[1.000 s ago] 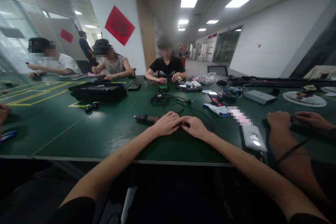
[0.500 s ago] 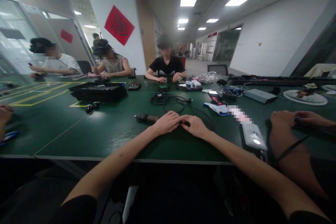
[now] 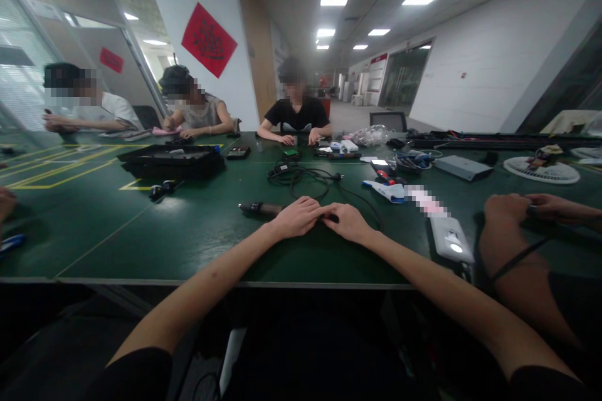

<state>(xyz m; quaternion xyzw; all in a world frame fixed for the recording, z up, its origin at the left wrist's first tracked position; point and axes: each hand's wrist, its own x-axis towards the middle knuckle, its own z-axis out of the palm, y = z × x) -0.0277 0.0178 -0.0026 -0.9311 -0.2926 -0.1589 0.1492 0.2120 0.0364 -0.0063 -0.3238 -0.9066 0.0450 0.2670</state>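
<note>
A long brown-and-black tool that looks like an electric screwdriver (image 3: 260, 208) lies lengthwise on the green table, its narrow metal tip pointing left. Over its rear part my left hand (image 3: 300, 218) is closed, with the fingers reaching toward the right. My right hand (image 3: 347, 222) meets those fingers and pinches the dark tail end of the tool. The fingertips of both hands touch, so the exact grip is partly hidden. Just beyond my hands, a black cable (image 3: 310, 178) lies in loose loops, one strand curving down toward my right hand.
Behind on the left is a black tray (image 3: 172, 163), with small black parts (image 3: 163, 190) nearer. To my right lie a blue-white packet (image 3: 385, 192) and a white power bank-like device (image 3: 452, 239). A neighbour's hands (image 3: 508, 208) are at far right; other people sit opposite.
The view has shifted slightly. Both my hands stay on the tool, nearly unmoved. The person opposite has turned a hand palm-up.
</note>
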